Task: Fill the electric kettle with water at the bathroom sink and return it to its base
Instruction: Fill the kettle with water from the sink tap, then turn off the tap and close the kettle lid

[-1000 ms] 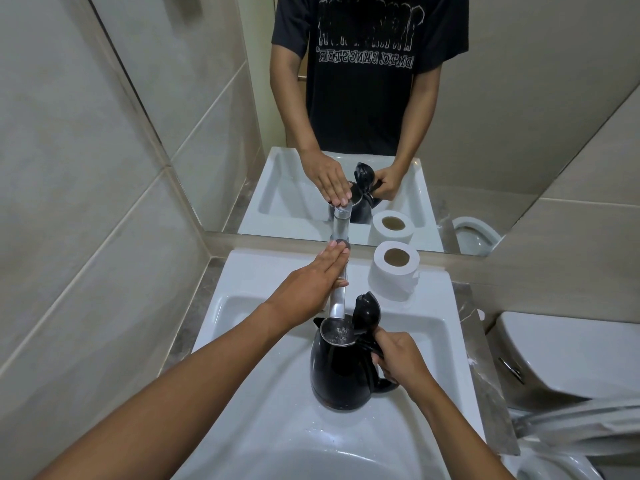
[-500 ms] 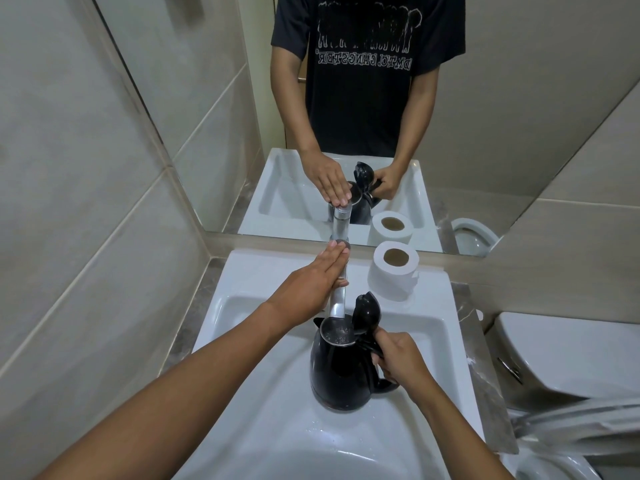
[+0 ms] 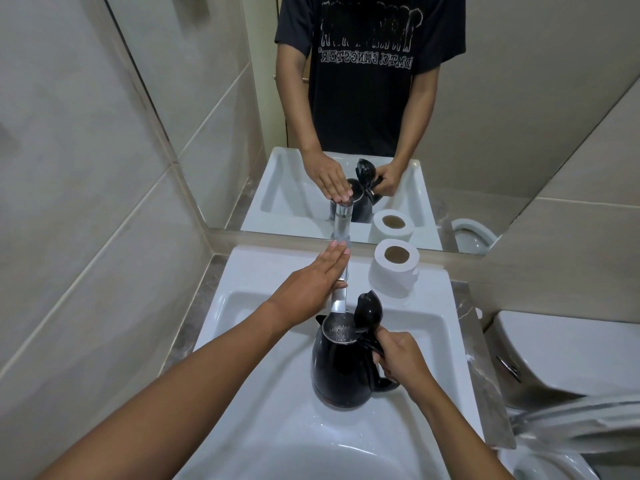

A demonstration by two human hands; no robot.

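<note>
A black electric kettle (image 3: 341,372) stands in the white sink (image 3: 263,344) with its lid (image 3: 369,310) flipped up. My right hand (image 3: 398,355) grips its handle on the right side. The chrome tap spout (image 3: 338,301) hangs over the kettle's open mouth, and water shows inside the steel rim. My left hand (image 3: 311,282) lies flat on top of the tap, fingers stretched toward the mirror, pressing the lever. The kettle's base is not in view.
A toilet paper roll (image 3: 394,268) stands on the sink's back ledge, right of the tap. A mirror (image 3: 381,116) rises behind the sink. A toilet tank (image 3: 571,351) and raised seat sit at the right. Tiled wall closes the left.
</note>
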